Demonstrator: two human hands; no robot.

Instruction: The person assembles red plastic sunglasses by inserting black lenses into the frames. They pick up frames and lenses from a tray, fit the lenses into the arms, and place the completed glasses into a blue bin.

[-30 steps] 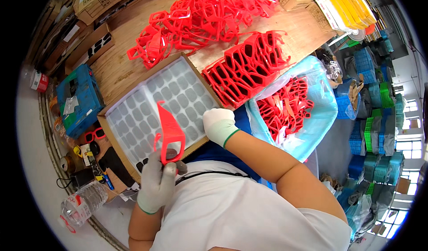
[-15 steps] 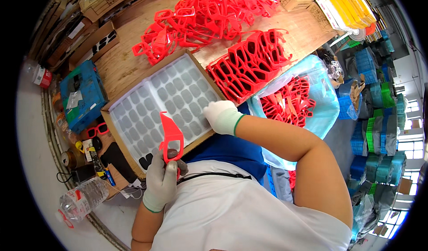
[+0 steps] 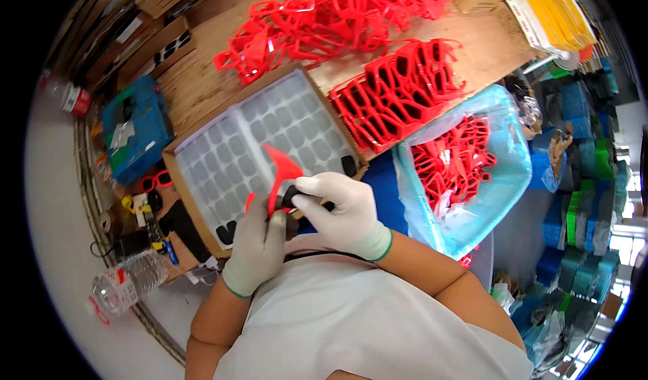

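My left hand (image 3: 256, 245), in a white glove, grips a red plastic glasses frame (image 3: 279, 175) close to my chest. My gloved right hand (image 3: 341, 212) meets it from the right and pinches a small dark lens (image 3: 291, 195) against the frame. Just beyond both hands lies a cardboard tray (image 3: 177, 167) holding a grey sheet of lens cells, with a few dark lenses left along its near edge (image 3: 228, 232).
A row of stacked red frames (image 3: 398, 90) and a loose heap of red frames (image 3: 331, 12) lie on the wooden bench. A blue plastic bag (image 3: 503, 177) with more frames hangs at my right. A blue box (image 3: 135, 133), plastic bottle (image 3: 125, 282) and yellow packets (image 3: 550, 9) stand around.
My right hand has moved from the tray's near edge back to the frame and now presses a dark lens onto it. The frame has tilted and come closer to my chest.
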